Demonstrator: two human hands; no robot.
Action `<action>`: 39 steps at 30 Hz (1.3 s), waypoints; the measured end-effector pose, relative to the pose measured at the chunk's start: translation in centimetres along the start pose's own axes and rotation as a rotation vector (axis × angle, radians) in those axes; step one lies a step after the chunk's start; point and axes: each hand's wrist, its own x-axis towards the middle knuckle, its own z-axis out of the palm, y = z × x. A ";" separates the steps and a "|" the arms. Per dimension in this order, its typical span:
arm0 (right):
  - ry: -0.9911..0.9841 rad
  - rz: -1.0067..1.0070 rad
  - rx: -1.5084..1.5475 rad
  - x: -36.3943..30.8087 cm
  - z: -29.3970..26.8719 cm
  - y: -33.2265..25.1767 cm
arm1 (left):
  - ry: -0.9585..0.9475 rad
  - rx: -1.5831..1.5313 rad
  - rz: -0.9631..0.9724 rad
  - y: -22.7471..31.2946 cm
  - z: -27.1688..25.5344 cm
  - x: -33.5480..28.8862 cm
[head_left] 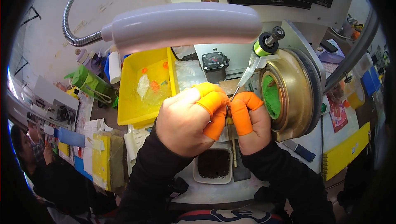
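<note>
The left hand (185,123), with orange finger cots (212,102), pinches a small part that its fingertips hide, grip clamped at the centre of the desk (247,185). The right hand (251,127) pinches the same spot from the other side, grip also clamped, just under the dispenser needle (243,81). Doing this well likely means keeping both hands braced together and the part steady at the needle tip, beside the brass drum (295,96).

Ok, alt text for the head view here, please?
Two hands, the left hand and right hand, wear orange finger cots and pinch something small under a dispenser needle tip. Behind sit a yellow bin, a brass drum and a white lamp.
</note>
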 end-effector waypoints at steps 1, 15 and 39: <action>0.002 -0.021 -0.025 0.1 0.0 0.0 | -0.004 -0.001 0.004 0.0 0.0 0.0; -0.155 -0.146 -0.292 0.5 -0.8 0.3 | -0.021 -0.034 -0.022 -0.1 0.0 0.0; -0.247 -0.048 -0.841 1.0 0.6 0.0 | 0.037 -0.053 -0.055 0.1 -1.5 -1.3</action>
